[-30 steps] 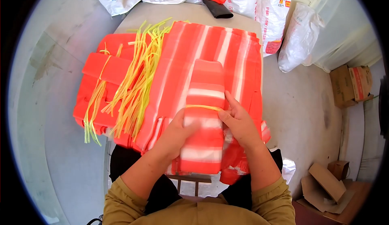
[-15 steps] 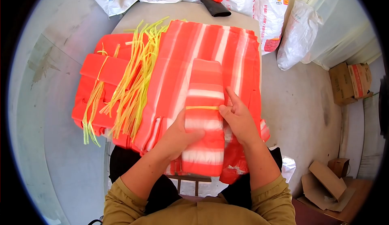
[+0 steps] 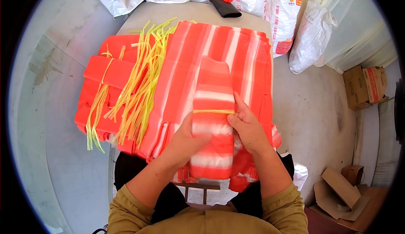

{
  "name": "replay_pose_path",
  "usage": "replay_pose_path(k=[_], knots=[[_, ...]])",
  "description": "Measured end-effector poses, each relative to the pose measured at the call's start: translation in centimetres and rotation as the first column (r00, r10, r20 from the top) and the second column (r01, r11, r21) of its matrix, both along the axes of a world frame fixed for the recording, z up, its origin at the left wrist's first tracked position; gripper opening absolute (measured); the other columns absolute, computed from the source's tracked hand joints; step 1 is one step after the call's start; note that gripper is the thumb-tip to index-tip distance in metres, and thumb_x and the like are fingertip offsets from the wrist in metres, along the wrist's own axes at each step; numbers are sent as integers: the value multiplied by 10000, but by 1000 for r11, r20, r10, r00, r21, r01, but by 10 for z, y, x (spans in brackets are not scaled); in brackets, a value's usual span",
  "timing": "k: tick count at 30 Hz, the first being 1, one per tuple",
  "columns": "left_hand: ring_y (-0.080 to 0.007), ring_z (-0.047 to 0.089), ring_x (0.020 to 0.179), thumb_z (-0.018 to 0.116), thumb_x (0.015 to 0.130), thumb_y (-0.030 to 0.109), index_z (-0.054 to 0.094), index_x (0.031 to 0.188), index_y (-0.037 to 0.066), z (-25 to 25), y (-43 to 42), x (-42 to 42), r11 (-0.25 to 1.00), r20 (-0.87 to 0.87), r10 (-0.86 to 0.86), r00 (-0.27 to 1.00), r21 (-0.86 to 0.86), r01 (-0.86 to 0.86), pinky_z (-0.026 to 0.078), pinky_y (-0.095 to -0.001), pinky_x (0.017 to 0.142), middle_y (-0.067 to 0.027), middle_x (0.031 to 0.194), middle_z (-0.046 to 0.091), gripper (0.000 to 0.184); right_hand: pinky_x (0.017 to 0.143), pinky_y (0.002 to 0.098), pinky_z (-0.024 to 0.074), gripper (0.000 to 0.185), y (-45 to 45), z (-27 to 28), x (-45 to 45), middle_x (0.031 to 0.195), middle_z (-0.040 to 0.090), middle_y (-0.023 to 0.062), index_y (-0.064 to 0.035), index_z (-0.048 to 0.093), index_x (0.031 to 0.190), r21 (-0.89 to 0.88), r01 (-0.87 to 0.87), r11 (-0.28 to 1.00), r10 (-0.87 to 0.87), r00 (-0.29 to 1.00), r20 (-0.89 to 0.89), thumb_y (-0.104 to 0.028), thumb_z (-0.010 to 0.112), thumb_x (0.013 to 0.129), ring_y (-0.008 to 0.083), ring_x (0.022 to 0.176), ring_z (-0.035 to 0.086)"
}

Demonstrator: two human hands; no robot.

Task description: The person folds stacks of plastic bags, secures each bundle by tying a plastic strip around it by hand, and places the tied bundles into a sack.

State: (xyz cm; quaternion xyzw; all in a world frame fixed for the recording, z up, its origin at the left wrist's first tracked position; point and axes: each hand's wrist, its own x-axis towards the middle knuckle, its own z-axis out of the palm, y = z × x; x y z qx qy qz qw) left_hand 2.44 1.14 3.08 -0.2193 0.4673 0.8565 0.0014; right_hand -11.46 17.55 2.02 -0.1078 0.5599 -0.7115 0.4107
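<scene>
A long folded bundle of red-and-white striped plastic bags (image 3: 213, 149) lies between my hands, with a narrow yellow strap (image 3: 213, 111) around its middle. My left hand (image 3: 185, 139) holds its left side, thumb across the top and slightly blurred, the other fingers hidden. On the right edge, my right hand (image 3: 249, 128) grips the bundle by the strap, its thumb at the strap's end and a finger stretched along the side. Beneath lies a wide stack of striped plastic bags (image 3: 181, 71). Loose yellow straps (image 3: 141, 86) drape over the stack's left side.
Folded red bundles (image 3: 107, 71) lie at the left of the table (image 3: 168, 12), one tied with yellow straps. White printed sacks (image 3: 284, 19) and a black roll with a red piece (image 3: 223, 4) are at the back. Cardboard boxes (image 3: 365, 86) stand to the right.
The bundle has moved slightly up, away from my body, and its near end is drawn in a little. Both hands keep their places on its sides.
</scene>
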Motion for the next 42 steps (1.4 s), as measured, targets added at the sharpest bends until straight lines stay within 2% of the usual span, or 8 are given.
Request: replay_pose_path(k=[13,14,20,23,26,33,37,42], knots=[[-221,535,1387,749,934,35,196,1665,5,0,3,3,997,-89,-63,994,-51,59,462,-382,1144,-141,1565,483,917,691,199,441,811,-1,33,5,988,686,35,-47,174,1692,-66,283,957,-291,936,-201,5,589,997,21,750,541],[-225,545,1386,747,933,11,233,1651,17,4,3,5,992,-24,-118,993,-38,117,463,-389,1146,-134,1561,494,883,827,225,491,759,4,32,2,1125,700,79,-39,214,1683,-34,279,960,-279,929,-243,-38,582,1020,70,957,619],[-215,579,1357,687,948,-44,286,1631,29,-11,6,0,981,77,-191,979,59,187,481,-386,1133,-127,1534,529,795,1256,491,308,714,15,16,-29,1618,452,212,-18,385,1611,-52,470,881,-74,28,-997,-165,668,972,323,1559,349],[-214,579,1357,678,950,-49,294,1629,27,-7,7,0,977,73,-211,975,55,207,481,-388,1135,-127,1536,530,784,1264,556,286,693,12,16,-19,1639,431,191,-16,465,1560,279,145,949,286,-32,-958,-189,687,926,408,1555,326],[-211,575,1366,676,948,-49,301,1629,25,-12,5,0,972,65,-234,970,25,233,482,-388,1136,-125,1540,533,782,1260,552,293,642,5,17,-11,1602,476,165,-30,514,1526,530,55,847,530,-3,-848,-195,679,928,420,1527,363],[-201,591,1336,671,921,-45,324,1615,16,7,1,1,957,-64,-200,978,200,209,499,-380,1106,-126,1525,542,778,1047,405,505,595,29,15,-22,1430,590,181,-48,447,1584,206,324,923,-117,749,-652,-243,600,1043,234,1254,597],[-217,564,1396,705,912,-45,293,1635,27,10,-1,3,943,-98,-176,979,269,196,468,-401,1158,-119,1549,543,835,941,350,531,691,52,35,-23,1308,663,149,-59,352,1644,426,125,896,70,908,-414,-176,629,1022,210,1095,660],[-205,609,1305,717,946,4,149,1673,48,1,5,7,944,29,-330,944,6,330,516,-379,1078,-139,1529,549,924,1030,342,504,772,37,32,6,1445,591,130,-82,341,1661,224,-38,974,88,972,-216,-92,668,962,216,1231,615]])
